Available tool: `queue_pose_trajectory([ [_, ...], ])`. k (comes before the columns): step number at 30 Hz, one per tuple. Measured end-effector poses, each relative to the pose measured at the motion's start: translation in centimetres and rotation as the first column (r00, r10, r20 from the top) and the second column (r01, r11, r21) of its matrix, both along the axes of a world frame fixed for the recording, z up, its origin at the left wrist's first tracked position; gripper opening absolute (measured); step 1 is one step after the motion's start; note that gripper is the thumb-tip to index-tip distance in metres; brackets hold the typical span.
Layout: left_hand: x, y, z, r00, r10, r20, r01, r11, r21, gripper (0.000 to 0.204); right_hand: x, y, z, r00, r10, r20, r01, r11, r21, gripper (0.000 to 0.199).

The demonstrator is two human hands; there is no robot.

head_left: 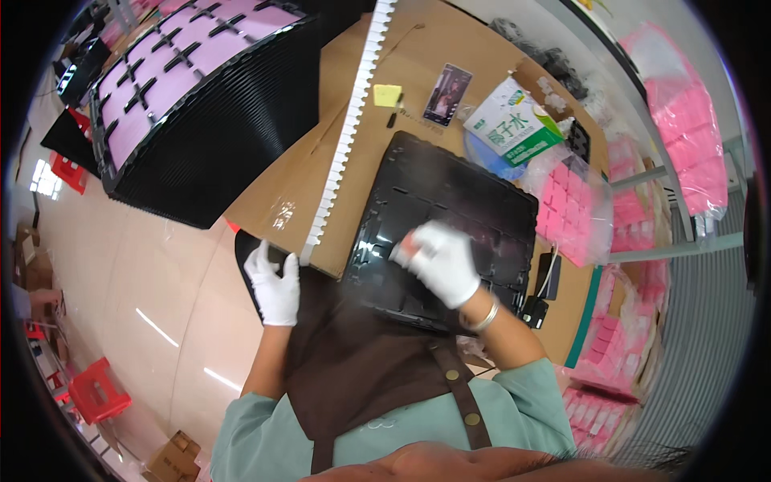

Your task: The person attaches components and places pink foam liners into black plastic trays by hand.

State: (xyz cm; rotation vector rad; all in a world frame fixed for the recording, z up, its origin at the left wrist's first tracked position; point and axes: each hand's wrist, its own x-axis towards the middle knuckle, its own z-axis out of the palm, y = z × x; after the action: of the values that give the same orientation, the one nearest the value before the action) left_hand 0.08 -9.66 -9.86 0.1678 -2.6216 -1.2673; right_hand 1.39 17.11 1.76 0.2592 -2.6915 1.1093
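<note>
My left hand (275, 287), in a white glove, is at the table's near left edge. Its fingers hook over the top edge of a dark, thin panel (246, 269), which is mostly hidden behind the hand and the apron. A large black plastic tray (474, 193) with shallow compartments lies on the table in front of me. Over its near middle is my right hand (444, 263), also gloved and smeared by motion. The fingers there are curled together, with a small pinkish patch at their tips. Whether that patch is a bare fingertip or a held piece I cannot make out.
A tall stack of black trays (233, 120), with pink sheets on top, stands at the left. A white notched strip (345, 136) runs along the table. Beyond the tray are yellow notes (387, 95), a phone (447, 95) and a green-white carton (514, 122). Bagged pink pieces (566, 205) lie right.
</note>
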Motion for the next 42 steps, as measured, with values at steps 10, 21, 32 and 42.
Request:
queue_pose_trajectory([
  [10,0.1,-1.6,1.5,1.000,0.017,-0.008,-0.016,0.994,0.107,0.041,-17.1,28.7,6.5,0.775,-0.561,-0.289,0.604,0.793,0.078,0.010],
  [21,-0.5,-2.5,3.0,0.992,0.082,0.092,-0.089,0.994,0.069,0.035,-9.2,39.5,-0.5,0.543,-0.826,-0.154,0.658,0.304,0.689,0.020],
  [32,-4.5,2.3,7.5,0.990,-0.126,-0.070,0.139,0.964,0.227,0.029,3.0,44.3,-16.4,0.407,-0.886,0.223,0.780,0.210,-0.590,0.011],
  [42,-6.4,10.9,13.1,0.806,-0.559,0.194,0.241,0.610,0.755,0.031,2.5,36.4,-11.6,0.693,-0.721,-0.019,0.670,0.635,0.384,0.025],
])
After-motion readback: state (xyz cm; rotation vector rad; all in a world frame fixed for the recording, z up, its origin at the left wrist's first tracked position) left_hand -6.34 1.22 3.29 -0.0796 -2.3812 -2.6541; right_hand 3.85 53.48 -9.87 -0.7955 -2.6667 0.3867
